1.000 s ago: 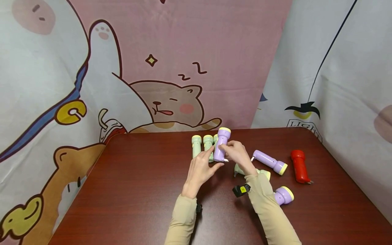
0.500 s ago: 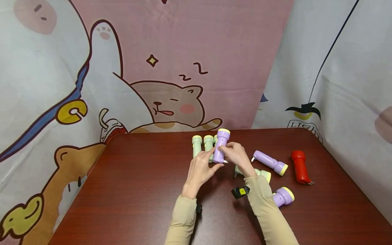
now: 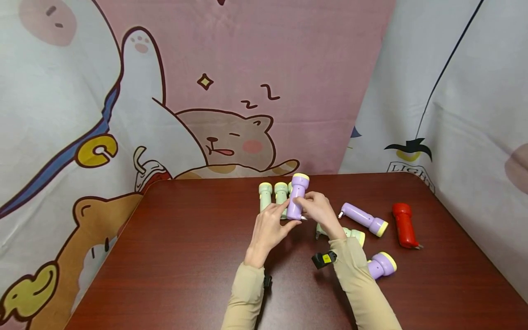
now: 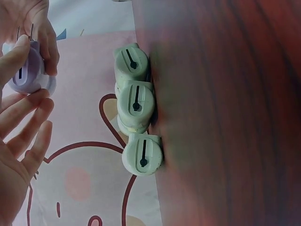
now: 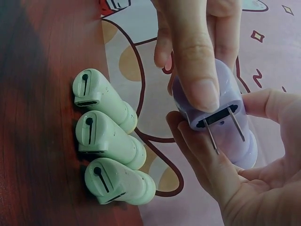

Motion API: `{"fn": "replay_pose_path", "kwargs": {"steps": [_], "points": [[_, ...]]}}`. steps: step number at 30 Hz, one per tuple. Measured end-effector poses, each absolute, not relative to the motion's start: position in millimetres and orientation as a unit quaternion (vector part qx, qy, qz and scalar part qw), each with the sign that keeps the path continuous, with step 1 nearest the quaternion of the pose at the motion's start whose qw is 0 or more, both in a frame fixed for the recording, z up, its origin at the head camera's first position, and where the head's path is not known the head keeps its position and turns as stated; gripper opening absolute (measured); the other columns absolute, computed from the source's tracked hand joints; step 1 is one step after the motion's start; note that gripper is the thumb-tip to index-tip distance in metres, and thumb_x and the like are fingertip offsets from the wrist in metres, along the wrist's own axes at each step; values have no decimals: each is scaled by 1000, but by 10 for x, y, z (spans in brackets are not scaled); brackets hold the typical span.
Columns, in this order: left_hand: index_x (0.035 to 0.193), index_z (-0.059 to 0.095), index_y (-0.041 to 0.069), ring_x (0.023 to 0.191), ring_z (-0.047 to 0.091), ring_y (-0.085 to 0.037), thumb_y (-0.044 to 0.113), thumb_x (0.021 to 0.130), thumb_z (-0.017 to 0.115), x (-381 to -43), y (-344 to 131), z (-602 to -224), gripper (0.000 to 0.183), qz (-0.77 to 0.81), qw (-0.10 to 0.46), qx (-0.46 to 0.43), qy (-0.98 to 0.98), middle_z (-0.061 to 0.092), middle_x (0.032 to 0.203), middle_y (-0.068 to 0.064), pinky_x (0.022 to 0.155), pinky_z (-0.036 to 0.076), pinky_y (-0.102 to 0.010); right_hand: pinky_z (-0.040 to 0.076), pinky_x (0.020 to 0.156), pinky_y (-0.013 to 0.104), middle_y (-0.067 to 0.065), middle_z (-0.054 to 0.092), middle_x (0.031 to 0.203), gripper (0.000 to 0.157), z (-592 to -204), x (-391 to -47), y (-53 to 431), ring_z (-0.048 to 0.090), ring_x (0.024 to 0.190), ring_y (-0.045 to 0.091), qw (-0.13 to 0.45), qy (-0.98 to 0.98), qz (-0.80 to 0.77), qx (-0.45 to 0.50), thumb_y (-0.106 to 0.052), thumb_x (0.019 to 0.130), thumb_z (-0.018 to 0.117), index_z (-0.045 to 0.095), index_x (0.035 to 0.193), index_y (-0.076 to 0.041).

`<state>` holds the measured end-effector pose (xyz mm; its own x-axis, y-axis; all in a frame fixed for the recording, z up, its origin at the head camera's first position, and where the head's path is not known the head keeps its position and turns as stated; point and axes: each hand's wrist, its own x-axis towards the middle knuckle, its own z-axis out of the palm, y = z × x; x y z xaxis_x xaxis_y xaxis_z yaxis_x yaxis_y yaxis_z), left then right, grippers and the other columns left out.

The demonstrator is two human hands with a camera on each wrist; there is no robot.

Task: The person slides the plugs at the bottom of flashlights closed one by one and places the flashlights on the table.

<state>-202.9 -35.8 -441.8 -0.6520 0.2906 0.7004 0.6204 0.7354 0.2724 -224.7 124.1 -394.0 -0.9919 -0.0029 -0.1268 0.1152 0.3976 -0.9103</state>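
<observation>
A purple flashlight (image 3: pixel 299 184) with a pale yellow head is held upright between both hands, above the table. My right hand (image 3: pixel 321 210) grips its body from the right, fingers and thumb around it. From the left and below, my left hand (image 3: pixel 267 233) holds its base end; in the right wrist view, the left thumb (image 5: pixel 204 94) presses there beside two metal plug prongs (image 5: pixel 237 125) that stick out. Three green flashlights stand upright just beyond: one at left (image 3: pixel 265 197), a middle one (image 3: pixel 281 193), and a third (image 3: pixel 290 187) mostly hidden by the purple flashlight.
To the right lie a purple flashlight (image 3: pixel 360 216), a red flashlight (image 3: pixel 404 224) and another purple flashlight (image 3: pixel 382 264), partly covered by the right sleeve. A green flashlight (image 3: pixel 355 235) lies under the right wrist. A printed cloth (image 3: pixel 321 91) hangs behind the table (image 3: pixel 185 256).
The purple flashlight has shifted very slightly left and down in the head view, both hands staying on it. Over the last half second almost nothing moves.
</observation>
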Motion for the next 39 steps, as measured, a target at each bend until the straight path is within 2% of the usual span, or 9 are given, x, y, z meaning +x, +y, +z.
{"fn": "replay_pose_path", "kwargs": {"steps": [6, 22, 39], "points": [[119, 66, 5, 81, 66, -15, 40, 73, 80, -2024, -363, -4413, 59, -256, 328, -266, -870, 74, 92, -7, 67, 55, -29, 57, 80, 40, 21, 66, 108, 45, -3942, -2241, 1241, 67, 80, 14, 51, 833, -550, 28, -27, 87, 60, 58, 115, 7], [118, 67, 5, 78, 66, -15, 40, 73, 79, -2018, -370, -4425, 58, -248, 331, -268, -870, 74, 87, -6, 67, 54, -29, 58, 74, 39, 20, 66, 101, 40, -3968, -2212, 1225, 65, 74, 13, 36, 850, -525, 19, -29, 86, 61, 61, 106, 6], [118, 67, 5, 76, 66, -15, 39, 75, 78, -2017, -373, -4424, 56, -243, 325, -272, -872, 73, 85, -5, 66, 54, -28, 56, 67, 29, 19, 67, 100, 38, -3976, -2200, 1241, 64, 72, 12, 34, 851, -524, 10, -29, 87, 61, 61, 104, 5]]}}
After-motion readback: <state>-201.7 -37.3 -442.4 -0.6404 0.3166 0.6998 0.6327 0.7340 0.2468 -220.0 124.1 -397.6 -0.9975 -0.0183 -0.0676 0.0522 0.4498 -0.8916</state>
